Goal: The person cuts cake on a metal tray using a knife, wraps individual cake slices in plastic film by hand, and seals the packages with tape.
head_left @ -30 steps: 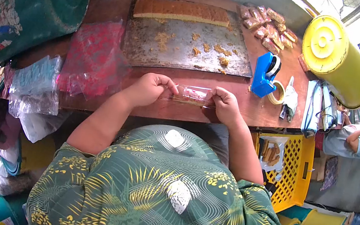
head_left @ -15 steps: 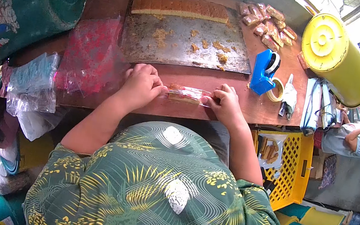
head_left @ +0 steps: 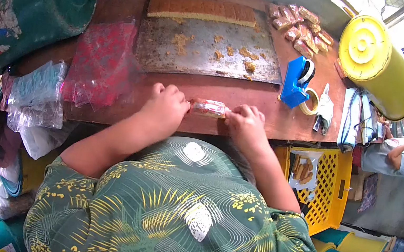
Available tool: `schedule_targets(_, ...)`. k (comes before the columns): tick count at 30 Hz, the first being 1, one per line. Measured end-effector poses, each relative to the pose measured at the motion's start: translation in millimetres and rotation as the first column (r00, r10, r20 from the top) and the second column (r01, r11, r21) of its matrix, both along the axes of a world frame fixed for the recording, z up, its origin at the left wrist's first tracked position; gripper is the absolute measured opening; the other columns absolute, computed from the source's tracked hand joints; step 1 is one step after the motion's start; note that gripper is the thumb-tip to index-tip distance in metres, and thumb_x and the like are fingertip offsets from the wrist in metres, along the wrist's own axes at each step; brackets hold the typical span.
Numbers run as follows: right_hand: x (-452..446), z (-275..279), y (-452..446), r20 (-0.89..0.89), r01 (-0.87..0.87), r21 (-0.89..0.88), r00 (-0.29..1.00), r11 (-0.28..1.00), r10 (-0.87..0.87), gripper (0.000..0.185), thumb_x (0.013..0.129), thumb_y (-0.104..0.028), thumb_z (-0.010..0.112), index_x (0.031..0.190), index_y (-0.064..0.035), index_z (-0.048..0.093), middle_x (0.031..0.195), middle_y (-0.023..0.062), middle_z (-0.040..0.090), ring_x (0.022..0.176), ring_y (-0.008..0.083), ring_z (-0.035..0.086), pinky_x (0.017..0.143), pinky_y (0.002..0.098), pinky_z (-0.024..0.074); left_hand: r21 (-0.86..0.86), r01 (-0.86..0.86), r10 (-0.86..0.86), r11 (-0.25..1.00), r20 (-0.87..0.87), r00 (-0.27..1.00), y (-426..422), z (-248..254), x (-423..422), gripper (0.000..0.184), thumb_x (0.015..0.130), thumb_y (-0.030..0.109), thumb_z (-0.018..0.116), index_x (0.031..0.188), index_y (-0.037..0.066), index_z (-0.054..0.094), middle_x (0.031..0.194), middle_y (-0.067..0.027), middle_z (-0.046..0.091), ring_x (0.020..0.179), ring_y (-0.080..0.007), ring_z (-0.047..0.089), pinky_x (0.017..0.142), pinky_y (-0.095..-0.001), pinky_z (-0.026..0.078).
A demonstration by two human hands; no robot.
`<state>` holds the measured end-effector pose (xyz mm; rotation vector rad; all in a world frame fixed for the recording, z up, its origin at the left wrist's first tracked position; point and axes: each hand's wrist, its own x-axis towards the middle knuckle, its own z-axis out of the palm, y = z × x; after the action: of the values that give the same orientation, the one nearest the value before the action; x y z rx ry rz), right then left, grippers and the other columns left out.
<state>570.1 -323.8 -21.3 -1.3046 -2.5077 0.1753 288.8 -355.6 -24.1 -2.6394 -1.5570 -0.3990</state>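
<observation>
A cake slice in clear plastic wrap (head_left: 209, 107) lies at the table's front edge, between my two hands. My left hand (head_left: 166, 108) is closed at the slice's left end, fingers curled against the wrapper. At the right end, my right hand (head_left: 247, 125) pinches the wrapper between thumb and fingers. The wrapper ends are mostly hidden by my fingertips. Beyond my hands, a metal baking tray (head_left: 193, 52) carries a row of cut cake (head_left: 202, 10) along its far side, with crumbs scattered on it.
Wrapped slices (head_left: 304, 28) are piled at the back right. Near them are a blue tape dispenser (head_left: 293, 82) and a tape roll (head_left: 310, 102). Red-printed plastic sheets (head_left: 100, 61) lie left. A green bin (head_left: 35, 7) and yellow bin (head_left: 383, 65) flank the table; a yellow crate (head_left: 333, 190) stands below.
The wrapper's ends, stretched out flat before, are now drawn in close to the slice. My left hand has turned and come nearer to the slice and me; my right hand has shifted slightly.
</observation>
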Motion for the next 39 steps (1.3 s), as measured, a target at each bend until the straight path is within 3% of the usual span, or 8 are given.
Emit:
schedule_targets(3, 0.2, 4.9, 20.5, 0.032, 0.012, 0.037, 0.999, 0.999, -0.013, 0.017, 0.086, -0.019, 0.069, 0.099, -0.0208, 0.079, 0.101, 0.0032, 0.068, 0.106, 0.0288, 0.061, 0.092, 0.046, 0.0472, -0.413, -0.085, 0.084, 0.907, -0.021, 0.996, 37.2, 35.8, 2.0, 0.011, 0.087, 0.022, 0.073, 0.093, 0.014, 0.079, 0.106, -0.0031, 0.07, 0.114, -0.025, 0.059, 0.096, -0.0505, 0.039)
schedule_targets(11, -7.4, -18.5, -19.4, 0.02, 0.03, 0.141, 0.999, 0.99, -0.033, 0.059, 0.086, -0.04, 0.075, 0.133, -0.0068, 0.063, 0.115, 0.011, 0.059, 0.11, 0.0317, 0.057, 0.09, 0.0458, 0.0483, -0.047, -0.09, 0.097, 0.995, 0.173, 0.98, -5.2, -7.0, 18.8, 0.046, 0.099, 0.039, 0.066, 0.126, 0.001, 0.066, 0.114, -0.0089, 0.066, 0.126, -0.0325, 0.051, 0.106, -0.0522, 0.037)
schedule_targets(16, -10.3, -21.7, -15.7, -0.256, 0.056, 0.088, 0.966, 0.995, -0.032, 0.076, 0.091, -0.033, 0.076, 0.151, 0.0035, 0.045, 0.139, 0.0206, 0.051, 0.128, 0.0372, 0.05, 0.108, 0.0482, 0.043, -0.512, 0.343, 0.505, 0.787, 0.855, 0.118, 48.7, -15.6, 30.5, 0.032, 0.103, 0.009, 0.066, 0.131, -0.005, 0.06, 0.12, -0.009, 0.069, 0.111, -0.0143, 0.065, 0.099, -0.0294, 0.052)
schedule_targets(18, -15.7, -8.5, -7.0, -0.613, 0.067, 0.078, 0.79, 0.995, -0.005, 0.066, 0.088, -0.014, 0.079, 0.146, 0.0029, 0.052, 0.139, 0.0213, 0.055, 0.125, 0.0395, 0.055, 0.109, 0.0476, 0.0447, -0.448, 0.409, 0.388, 0.795, 0.894, 0.226, 51.4, -27.9, 36.8, 0.031, 0.104, 0.009, 0.063, 0.133, -0.002, 0.06, 0.124, -0.0077, 0.067, 0.116, -0.0145, 0.062, 0.103, -0.0311, 0.051)
schedule_targets(25, -5.5, -1.1, -3.2, -0.475, -0.26, 0.115, 0.833, 0.959, 0.283, 0.028, 0.082, -0.009, 0.083, 0.109, -0.0166, 0.081, 0.105, 0.0103, 0.071, 0.093, 0.0282, 0.07, 0.083, 0.0399, 0.0585, -0.313, 0.292, 0.046, 0.904, 0.749, 0.661, 47.5, -27.4, 30.1, 0.057, 0.091, 0.02, 0.076, 0.142, 0.003, 0.057, 0.139, -0.017, 0.061, 0.13, -0.0283, 0.058, 0.113, -0.041, 0.044)
schedule_targets(32, -10.3, -13.6, 5.9, -0.669, -0.207, -0.57, 0.679, 0.795, -0.303, 0.028, 0.086, 0.0, 0.076, 0.113, -0.0067, 0.074, 0.102, 0.0122, 0.066, 0.088, 0.0226, 0.069, 0.076, 0.0348, 0.0583, -0.174, 0.24, -0.116, 0.955, 0.527, 0.842, 33.6, -10.1, 36.0, 0.086, 0.08, 0.054, 0.083, 0.145, 0.006, 0.055, 0.149, -0.0149, 0.055, 0.14, -0.0343, 0.049, 0.119, -0.0478, 0.035)
schedule_targets(35, 39.1, 21.3, 34.5, -0.699, 0.054, -0.029, 0.713, 0.998, -0.059, 0.03, 0.09, 0.001, 0.072, 0.119, -0.0059, 0.068, 0.103, 0.0064, 0.067, 0.087, 0.0148, 0.067, 0.074, 0.0292, 0.057, -0.199, 0.243, -0.107, 0.949, 0.521, 0.847, 36.1, -6.8, 34.3, 0.085, 0.08, 0.054, 0.083, 0.145, 0.007, 0.054, 0.15, -0.0139, 0.054, 0.141, -0.0333, 0.048, 0.119, -0.0478, 0.035)
schedule_targets(39, 138.4, 36.4, 89.4, -0.753, 0.474, -0.291, 0.423, 0.831, -0.505, 0.023, 0.105, -0.018, 0.066, 0.123, -0.0037, 0.066, 0.103, 0.0041, 0.069, 0.083, 0.0101, 0.062, 0.07, 0.0278, 0.0531, -0.212, 0.232, -0.091, 0.949, 0.522, 0.848, 33.5, -3.9, 36.0, 0.084, 0.08, 0.053, 0.083, 0.145, 0.008, 0.056, 0.149, -0.0134, 0.055, 0.14, -0.0329, 0.049, 0.119, -0.0478, 0.035)
